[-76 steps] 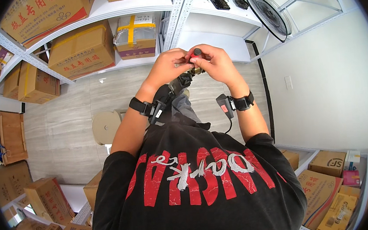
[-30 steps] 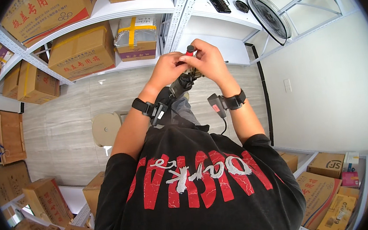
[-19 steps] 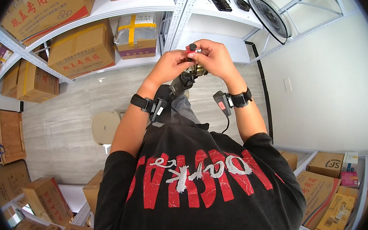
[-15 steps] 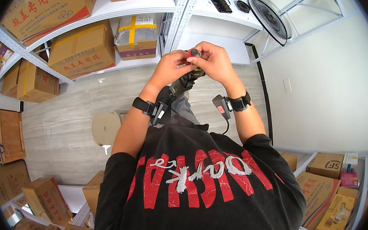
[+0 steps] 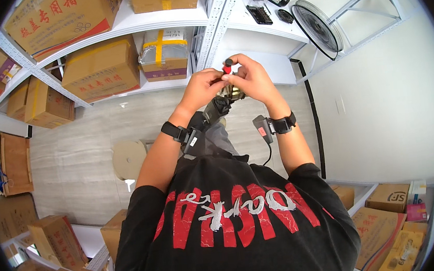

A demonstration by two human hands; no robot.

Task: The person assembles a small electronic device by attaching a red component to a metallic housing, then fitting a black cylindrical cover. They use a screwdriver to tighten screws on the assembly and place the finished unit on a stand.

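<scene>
In front of my chest, my right hand (image 5: 254,82) is closed, fingers and thumb around a red screwdriver (image 5: 227,69) with a black round end. My left hand (image 5: 202,90) is closed in a pinch right beside it; what lies between those fingertips is hidden. Just below both hands shows a fan motor (image 5: 236,92) with brass-coloured parts, joined to a dark housing (image 5: 217,109). The hands cover part of the motor, so I cannot tell whether the screwdriver's tip touches it.
On the white shelf (image 5: 240,22) ahead right lie a round fan grille (image 5: 317,28), a black tray of small parts (image 5: 259,14) and a dark round part (image 5: 284,16). Cartons (image 5: 100,71) fill the shelves at left. A beige stool (image 5: 129,159) stands left of my legs.
The screwdriver's red body shows more between my hands, and more of the motor is uncovered below. My left fingers have drawn slightly lower on it. The view has shifted a little.
</scene>
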